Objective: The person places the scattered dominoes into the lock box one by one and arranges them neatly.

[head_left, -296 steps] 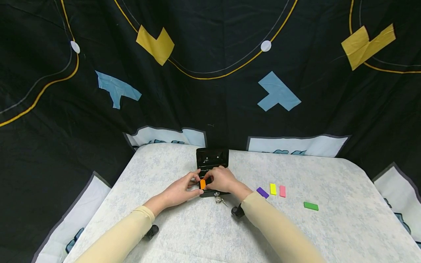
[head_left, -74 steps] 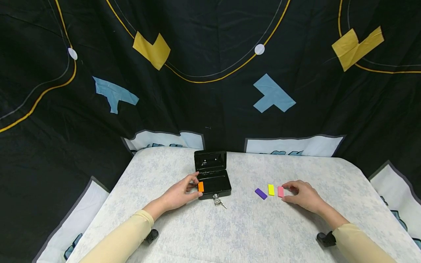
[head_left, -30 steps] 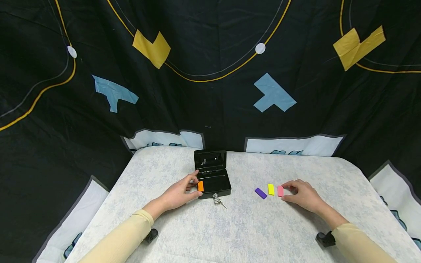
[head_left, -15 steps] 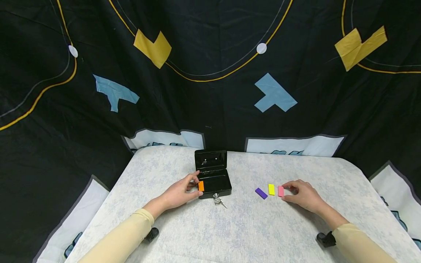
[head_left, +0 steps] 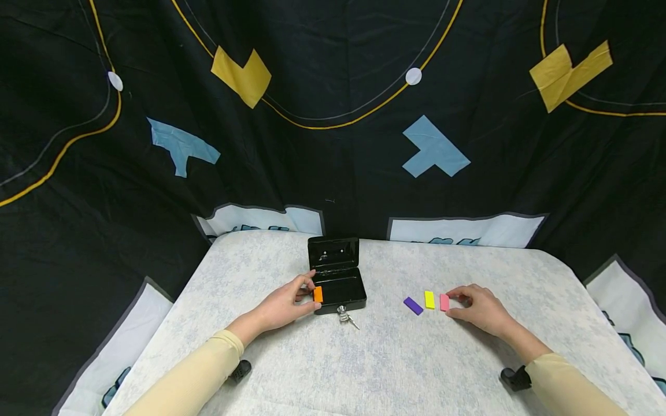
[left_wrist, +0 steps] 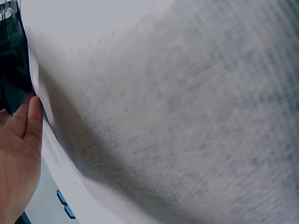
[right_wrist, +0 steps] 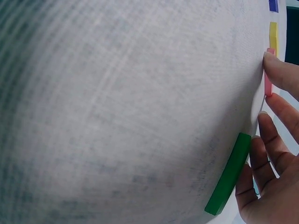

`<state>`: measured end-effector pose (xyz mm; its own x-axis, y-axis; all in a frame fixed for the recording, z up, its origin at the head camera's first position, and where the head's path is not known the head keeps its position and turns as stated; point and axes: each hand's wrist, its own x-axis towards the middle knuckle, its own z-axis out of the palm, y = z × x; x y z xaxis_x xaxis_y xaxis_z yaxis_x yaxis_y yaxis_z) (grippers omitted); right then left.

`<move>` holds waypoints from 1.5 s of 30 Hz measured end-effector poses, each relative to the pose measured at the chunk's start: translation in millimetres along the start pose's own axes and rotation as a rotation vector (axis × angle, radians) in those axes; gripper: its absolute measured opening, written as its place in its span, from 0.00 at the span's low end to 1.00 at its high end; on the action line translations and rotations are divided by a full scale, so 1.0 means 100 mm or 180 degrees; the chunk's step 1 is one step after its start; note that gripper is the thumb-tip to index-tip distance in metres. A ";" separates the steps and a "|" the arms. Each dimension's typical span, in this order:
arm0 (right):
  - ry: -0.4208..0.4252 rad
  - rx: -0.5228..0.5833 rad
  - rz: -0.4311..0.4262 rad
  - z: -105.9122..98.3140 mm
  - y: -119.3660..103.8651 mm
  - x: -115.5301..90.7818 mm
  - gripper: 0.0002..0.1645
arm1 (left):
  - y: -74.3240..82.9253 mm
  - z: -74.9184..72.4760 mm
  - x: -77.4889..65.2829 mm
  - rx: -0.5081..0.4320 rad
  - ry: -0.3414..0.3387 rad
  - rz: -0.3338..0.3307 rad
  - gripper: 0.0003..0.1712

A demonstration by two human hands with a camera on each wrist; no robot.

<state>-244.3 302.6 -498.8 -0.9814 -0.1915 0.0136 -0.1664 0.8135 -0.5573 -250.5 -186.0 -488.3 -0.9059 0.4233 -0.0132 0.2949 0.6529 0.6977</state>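
A small black cash box (head_left: 356,304) stands with its lid (head_left: 333,252) raised. My left hand (head_left: 281,303) grips its left side, thumb at the front corner and fingers further back. Inside, an orange block (head_left: 318,294) stands against the left wall. Over to the right, my right hand (head_left: 484,309) pinches a pink block (head_left: 444,302) at its two ends between thumb and index finger. A yellow block (head_left: 429,300) and a tilted purple block (head_left: 413,305) lie left of it. The right wrist view shows a green block (right_wrist: 229,173) under the other fingers; the head view hides it.
Keys (head_left: 347,318) hang from the lock at the box's front. A pale mottled cloth (head_left: 385,358) covers the table. Behind it rises a black curtain (head_left: 291,173) with taped shapes. A small dark camera sits at each wrist.
My right hand, at the orange block in the box 9.9 seconds ago, has moved right to the pink block. Over the last second both hands have stayed in place.
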 end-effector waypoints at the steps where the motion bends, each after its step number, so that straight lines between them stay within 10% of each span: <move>1: 0.0001 0.0000 -0.0003 0.00 0.00 0.00 0.28 | 0.00 0.00 0.00 0.0003 0.0000 -0.0007 0.24; 45: 0.0203 0.0020 -0.0246 -0.08 -0.41 0.18 0.27 | 0.02 0.02 0.00 0.0047 0.0047 0.0012 0.24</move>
<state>-256.1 270.3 -469.2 -0.9698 -0.2180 0.1094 -0.2414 0.7941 -0.5578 -249.0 -183.5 -487.8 -0.9091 0.4165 0.0002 0.3028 0.6606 0.6870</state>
